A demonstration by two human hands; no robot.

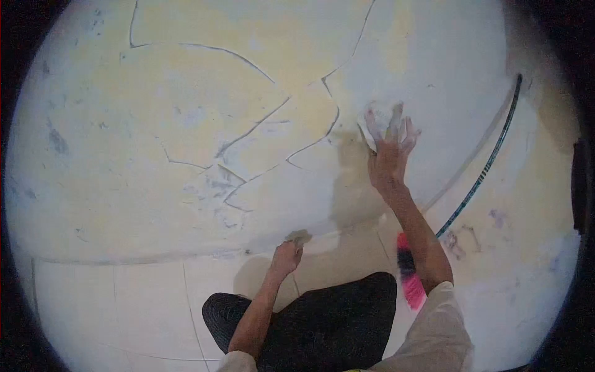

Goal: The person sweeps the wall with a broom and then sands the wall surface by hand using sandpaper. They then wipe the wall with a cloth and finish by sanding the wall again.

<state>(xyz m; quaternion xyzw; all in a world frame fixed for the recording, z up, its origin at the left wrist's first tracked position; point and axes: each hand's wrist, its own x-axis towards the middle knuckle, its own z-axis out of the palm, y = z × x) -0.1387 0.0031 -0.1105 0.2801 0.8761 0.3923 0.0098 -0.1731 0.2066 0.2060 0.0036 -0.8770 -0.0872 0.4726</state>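
A large pale surface (155, 130) with yellowish patches and dark, crack-like lines fills much of the view. My right hand (392, 139), dusted white, has its fingers spread over a pale, roundish piece (365, 133) lying against this surface. What that piece is, I cannot make out. Near the surface's lower edge, my left hand (288, 255) is closed round a small greyish-green item (299, 237), whose kind is unclear.
A brush with pink and black bristles (406, 266) lies beside my right forearm, near a long dark, curved strip (486, 167). Pale tiles (149, 304) show at lower left. My dark-clothed legs (334, 322) are at bottom centre. A dark object (579, 186) stands at the right edge.
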